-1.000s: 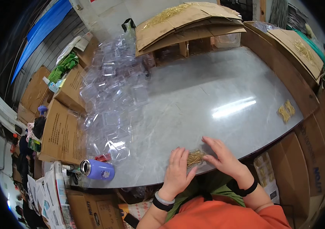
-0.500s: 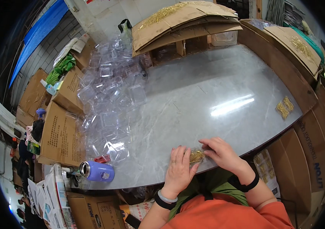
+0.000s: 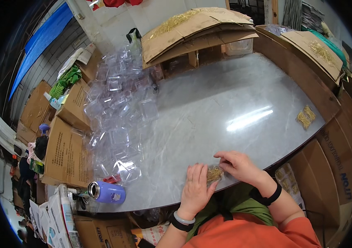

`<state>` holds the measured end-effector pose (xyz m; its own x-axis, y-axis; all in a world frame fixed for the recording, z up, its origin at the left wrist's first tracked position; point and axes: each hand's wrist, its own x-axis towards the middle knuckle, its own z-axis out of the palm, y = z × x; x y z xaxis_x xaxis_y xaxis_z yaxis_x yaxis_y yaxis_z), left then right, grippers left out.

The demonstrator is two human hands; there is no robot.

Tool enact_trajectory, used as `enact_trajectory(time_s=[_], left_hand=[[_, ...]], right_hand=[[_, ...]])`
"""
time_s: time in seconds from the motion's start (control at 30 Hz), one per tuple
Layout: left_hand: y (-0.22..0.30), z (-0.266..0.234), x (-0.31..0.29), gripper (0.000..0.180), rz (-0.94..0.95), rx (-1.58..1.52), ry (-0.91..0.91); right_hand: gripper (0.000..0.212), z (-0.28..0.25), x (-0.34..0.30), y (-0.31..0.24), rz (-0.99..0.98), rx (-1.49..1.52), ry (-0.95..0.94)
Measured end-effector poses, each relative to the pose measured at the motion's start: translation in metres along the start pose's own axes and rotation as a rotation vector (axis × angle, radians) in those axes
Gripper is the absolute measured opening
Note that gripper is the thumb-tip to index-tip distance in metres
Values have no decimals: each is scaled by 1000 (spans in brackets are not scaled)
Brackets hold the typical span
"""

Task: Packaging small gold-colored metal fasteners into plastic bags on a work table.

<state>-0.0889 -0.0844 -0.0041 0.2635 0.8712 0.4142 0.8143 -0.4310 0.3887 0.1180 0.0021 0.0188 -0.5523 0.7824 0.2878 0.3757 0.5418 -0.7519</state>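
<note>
At the near edge of the grey table, a small clear plastic box of gold shreds (image 3: 214, 174) lies between my two hands. My left hand (image 3: 195, 188) is on its left side, with the fingers close together along it and the thumb below, gripping it. My right hand (image 3: 240, 167) is at the box's right end, index finger held out above it and apart from the thumb; the other fingers are partly hidden. Farther right on the table, more gold-filled clear boxes (image 3: 306, 117) stand close together.
A heap of clear plastic boxes (image 3: 120, 105) covers the table's left side. A purple bottle (image 3: 111, 193) lies near the front left edge. Cardboard sheets with gold shreds (image 3: 192, 33) form a cover at the back. Cardboard walls (image 3: 304, 80) border the right side.
The view has tilted slightly, so the scene sits a little lower. Both hands stay at the box; the right index finger has shifted slightly above it.
</note>
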Motion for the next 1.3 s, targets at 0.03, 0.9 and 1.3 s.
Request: enact_trajectory(time_s=[0.03, 0.9, 1.3], left_hand=[[0, 0, -1, 64, -2, 3, 1], [0, 1, -1, 62, -37, -58, 32], [-2, 2, -3, 67, -49, -99, 81]], right_hand=[[33, 0, 0, 0, -9, -32, 1], [11, 9, -32, -19, 285, 81, 146], [11, 34, -43, -30, 114, -240, 405]])
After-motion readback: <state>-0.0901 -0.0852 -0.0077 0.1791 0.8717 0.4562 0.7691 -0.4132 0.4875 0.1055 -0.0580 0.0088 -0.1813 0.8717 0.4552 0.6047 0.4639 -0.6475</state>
